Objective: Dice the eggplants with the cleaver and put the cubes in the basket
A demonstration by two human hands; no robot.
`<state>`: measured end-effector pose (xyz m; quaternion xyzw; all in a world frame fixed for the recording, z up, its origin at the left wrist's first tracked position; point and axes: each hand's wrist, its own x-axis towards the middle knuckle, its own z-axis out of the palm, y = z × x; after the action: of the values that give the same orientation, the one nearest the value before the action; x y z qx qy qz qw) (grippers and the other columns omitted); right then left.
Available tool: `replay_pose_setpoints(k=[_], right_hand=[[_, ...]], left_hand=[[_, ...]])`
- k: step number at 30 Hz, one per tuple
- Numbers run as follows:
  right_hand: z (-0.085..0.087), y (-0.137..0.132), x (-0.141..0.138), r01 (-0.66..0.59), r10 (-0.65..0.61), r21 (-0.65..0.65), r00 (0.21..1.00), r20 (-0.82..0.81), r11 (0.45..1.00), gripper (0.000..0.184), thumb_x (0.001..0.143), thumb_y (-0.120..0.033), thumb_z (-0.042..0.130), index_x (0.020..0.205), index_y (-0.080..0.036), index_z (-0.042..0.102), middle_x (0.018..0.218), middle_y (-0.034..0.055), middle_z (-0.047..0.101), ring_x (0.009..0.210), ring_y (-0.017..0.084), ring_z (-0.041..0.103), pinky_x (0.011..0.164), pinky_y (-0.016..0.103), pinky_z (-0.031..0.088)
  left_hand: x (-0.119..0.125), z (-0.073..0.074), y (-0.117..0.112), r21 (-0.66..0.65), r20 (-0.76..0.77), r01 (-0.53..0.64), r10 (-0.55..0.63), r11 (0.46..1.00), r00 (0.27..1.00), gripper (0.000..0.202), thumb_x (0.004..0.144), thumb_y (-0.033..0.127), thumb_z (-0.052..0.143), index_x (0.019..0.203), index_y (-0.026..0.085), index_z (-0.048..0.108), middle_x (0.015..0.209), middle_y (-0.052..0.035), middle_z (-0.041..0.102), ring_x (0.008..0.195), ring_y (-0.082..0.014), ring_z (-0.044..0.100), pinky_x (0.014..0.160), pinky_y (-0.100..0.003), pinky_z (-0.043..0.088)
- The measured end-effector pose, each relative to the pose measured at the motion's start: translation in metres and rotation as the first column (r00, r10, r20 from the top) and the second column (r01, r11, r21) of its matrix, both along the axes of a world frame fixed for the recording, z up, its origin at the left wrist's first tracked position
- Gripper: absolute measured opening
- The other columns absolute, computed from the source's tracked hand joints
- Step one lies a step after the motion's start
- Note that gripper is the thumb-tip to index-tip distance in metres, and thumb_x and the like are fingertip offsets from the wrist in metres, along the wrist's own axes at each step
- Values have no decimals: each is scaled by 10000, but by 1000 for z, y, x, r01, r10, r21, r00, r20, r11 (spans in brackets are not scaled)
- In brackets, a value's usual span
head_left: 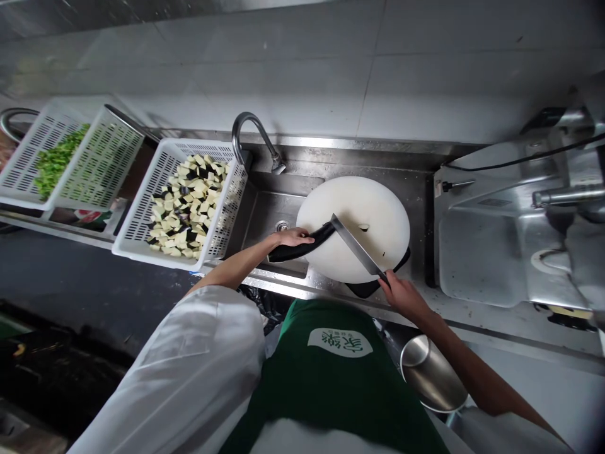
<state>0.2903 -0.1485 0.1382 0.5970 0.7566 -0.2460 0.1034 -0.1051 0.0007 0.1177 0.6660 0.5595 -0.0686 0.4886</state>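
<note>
Eggplant [302,247] lies dark and long across the left edge of the round white board [373,208], its far tip on the board and its near end out over the sink [269,214]. I have my left hand [290,238] laid on top of it, fingers curled down over the skin and pinning it there. My right hand [401,293] is wrapped tight around the handle of the cleaver [354,244], at the near right rim of the board. The blade runs up and left from that hand, and its far corner meets the eggplant's tip near the middle of the board. A small pale scrap [363,226] sits on the board just right of the blade.

The board rests over the right part of the steel sink, with a black tray [373,287] showing under its near edge. A curved tap [255,135] rises at the far side of the sink, its spout over the basin.

Left of the sink stands a white basket [142,214] heaped with eggplant cubes [186,205]. Further left is a second white basket [28,151] holding chopped greens [57,161].

Right of the board is a steel machine [510,233] with a black cable running along its far side. Near me, below the counter edge, a steel bowl [432,375] sits beside my green apron [331,378].
</note>
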Motion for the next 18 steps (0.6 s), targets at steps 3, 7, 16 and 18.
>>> replay_pose_setpoints(k=[3,7,16,18], right_hand=[[7,10,-4,-13,13,-15,1000,15,1000,248,1090,-375,383,1143,-185,532,852,96,736,795,255,703,630,296,299],[12,25,-7,-24,24,-33,1000,-17,999,251,1088,-384,405,1131,-181,547,906,115,739,858,260,712,667,297,338],[-19,39,-31,-41,40,-25,998,-38,999,286,1096,-371,387,1149,-148,559,943,138,742,926,265,711,718,294,378],[-23,37,-30,-13,12,-18,999,-37,1000,279,1091,-372,392,1142,-153,557,918,131,736,902,265,709,710,294,377]], left_hand=[[3,-3,-2,38,-13,-16,17,999,1000,708,790,750,653,1203,179,726,1246,-116,732,1113,-306,683,948,-289,490],[4,-8,-1,48,33,-79,78,996,996,646,726,707,762,1114,191,742,1172,-115,754,1081,-311,701,922,-281,500],[8,-6,-28,167,95,-78,63,983,994,610,808,684,718,1187,205,699,1103,-95,748,1048,-302,702,936,-305,509],[2,-3,-44,203,139,-81,53,976,989,597,831,688,696,1198,217,693,1054,-76,738,995,-280,703,904,-304,514]])
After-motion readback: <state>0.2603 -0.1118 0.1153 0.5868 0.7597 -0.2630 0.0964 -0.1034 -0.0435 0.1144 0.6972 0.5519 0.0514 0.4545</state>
